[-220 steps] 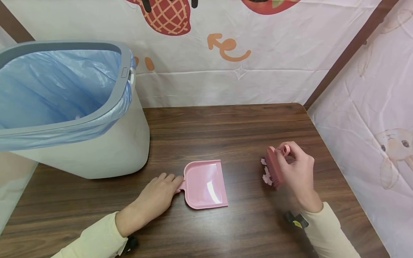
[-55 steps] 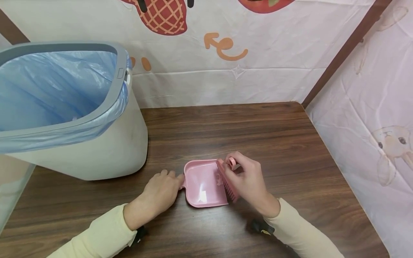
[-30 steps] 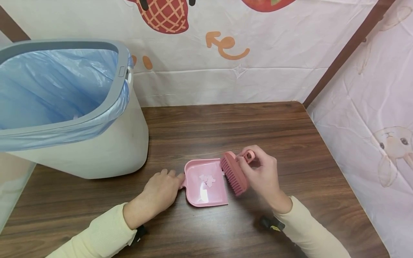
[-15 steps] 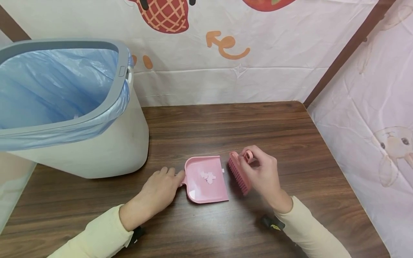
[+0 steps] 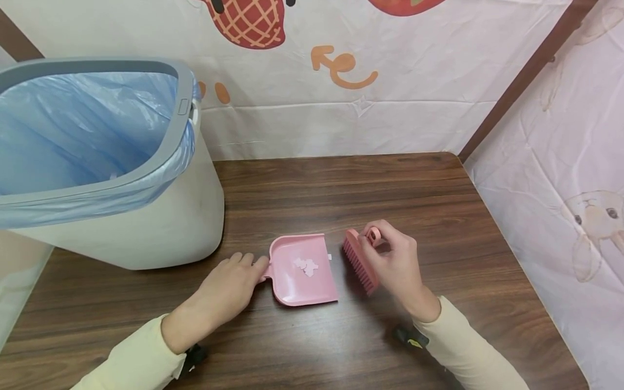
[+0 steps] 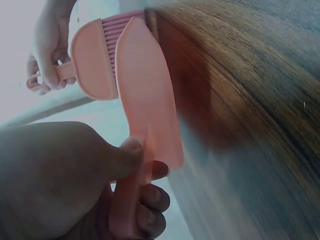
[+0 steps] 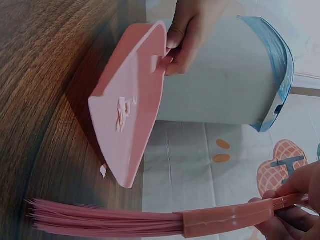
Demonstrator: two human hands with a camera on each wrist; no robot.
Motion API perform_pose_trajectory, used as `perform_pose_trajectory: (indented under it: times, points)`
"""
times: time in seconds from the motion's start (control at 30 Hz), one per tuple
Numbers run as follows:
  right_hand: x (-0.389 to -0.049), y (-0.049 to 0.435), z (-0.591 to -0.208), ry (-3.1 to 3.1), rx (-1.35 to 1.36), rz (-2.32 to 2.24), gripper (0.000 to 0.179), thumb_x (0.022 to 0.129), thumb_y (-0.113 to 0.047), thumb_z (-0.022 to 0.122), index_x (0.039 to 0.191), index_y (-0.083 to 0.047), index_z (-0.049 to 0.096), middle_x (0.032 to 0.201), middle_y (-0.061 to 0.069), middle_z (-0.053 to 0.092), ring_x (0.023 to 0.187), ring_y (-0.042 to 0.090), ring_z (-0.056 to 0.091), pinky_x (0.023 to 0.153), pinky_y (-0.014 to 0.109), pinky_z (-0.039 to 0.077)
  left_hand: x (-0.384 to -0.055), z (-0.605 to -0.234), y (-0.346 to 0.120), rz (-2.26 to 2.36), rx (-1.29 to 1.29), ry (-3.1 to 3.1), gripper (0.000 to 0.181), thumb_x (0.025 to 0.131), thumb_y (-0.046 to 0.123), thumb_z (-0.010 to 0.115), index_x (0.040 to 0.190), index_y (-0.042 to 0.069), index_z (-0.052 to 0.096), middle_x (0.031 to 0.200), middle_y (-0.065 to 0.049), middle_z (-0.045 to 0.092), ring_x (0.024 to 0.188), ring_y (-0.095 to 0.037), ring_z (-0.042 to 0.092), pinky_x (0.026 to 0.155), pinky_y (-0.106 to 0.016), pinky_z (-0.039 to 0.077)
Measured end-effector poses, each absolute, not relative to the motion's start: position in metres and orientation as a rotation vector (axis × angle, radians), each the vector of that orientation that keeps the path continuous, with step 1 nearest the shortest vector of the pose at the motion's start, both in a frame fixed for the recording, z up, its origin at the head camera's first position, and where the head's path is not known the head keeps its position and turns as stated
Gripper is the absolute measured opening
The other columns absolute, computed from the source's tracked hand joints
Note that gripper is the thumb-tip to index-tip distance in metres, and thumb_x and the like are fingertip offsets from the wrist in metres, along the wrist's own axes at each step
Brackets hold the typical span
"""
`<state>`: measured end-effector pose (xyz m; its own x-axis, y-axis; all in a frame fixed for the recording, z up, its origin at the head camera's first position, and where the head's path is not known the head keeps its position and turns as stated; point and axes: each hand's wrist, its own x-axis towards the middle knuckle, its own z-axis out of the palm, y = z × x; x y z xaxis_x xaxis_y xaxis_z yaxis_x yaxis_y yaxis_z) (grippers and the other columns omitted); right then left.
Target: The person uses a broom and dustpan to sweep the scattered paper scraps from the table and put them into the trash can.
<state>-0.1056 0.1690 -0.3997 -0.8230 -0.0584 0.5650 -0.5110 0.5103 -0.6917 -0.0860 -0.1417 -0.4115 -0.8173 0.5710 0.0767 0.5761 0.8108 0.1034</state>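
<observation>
A pink dustpan [image 5: 292,287] is held by its short handle in my left hand [image 5: 221,295]. Several pale paper scraps [image 5: 307,266] lie together in the middle of the pan. One more scrap [image 5: 330,257] sits on the table just outside the pan's front lip; the right wrist view shows this loose scrap [image 7: 103,171] by the lip too. My right hand [image 5: 397,265] pinches the handle of a pink hand brush [image 5: 359,260], right of the pan. Its bristles [image 7: 100,217] point down toward the table, apart from the dustpan in the right wrist view.
A tall bin [image 5: 195,216] with a grey rim and blue liner stands at the left, beyond my left hand. The brown wooden table [image 5: 341,195] ends at a printed cloth [image 5: 414,119] behind, and another cloth hangs along the right side.
Scraps first in front of the brush at the right were swept into the dustpan. The brush then drew back right, and the dustpan has shifted slightly left, leaving one scrap outside its lip.
</observation>
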Motion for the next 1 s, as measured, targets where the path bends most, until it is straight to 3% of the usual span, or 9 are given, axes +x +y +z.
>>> perform_pose_trajectory:
  times: [0.4,0.63,1.0]
  points:
    - [-0.104,0.161,-0.4,-2.284,0.497,1.274,0.021,0.082,0.013,0.073,0.085,-0.006,0.064,0.078,0.001,0.061,0.07,0.01,0.06,0.057,0.022,0.056,-0.085,-0.411,-0.149,-0.21,-0.946,-2.937,0.014,0.095,0.014,0.068,0.095,0.009,0.054,0.074,-0.007,0.052,0.068,-0.028,0.054,0.06,-0.043,0.047]
    - [-0.105,0.141,-0.402,-2.278,0.592,1.307,0.021,0.087,0.004,0.073,0.082,-0.011,0.06,0.076,-0.001,0.06,0.068,0.009,0.059,0.057,0.023,0.055,-0.087,-0.412,-0.147,-0.191,-0.921,-2.948,0.013,0.094,0.009,0.068,0.089,0.01,0.056,0.071,-0.009,0.052,0.066,-0.031,0.054,0.056,-0.045,0.046]
    - [-0.105,0.14,-0.403,-2.198,0.489,1.531,0.016,0.085,0.008,0.073,0.089,-0.007,0.067,0.08,0.003,0.067,0.066,0.008,0.06,0.054,0.025,0.056,-0.086,-0.413,-0.145,-0.197,-0.9,-2.984,0.013,0.094,0.012,0.07,0.088,0.011,0.059,0.073,-0.011,0.057,0.068,-0.033,0.057,0.059,-0.047,0.048]
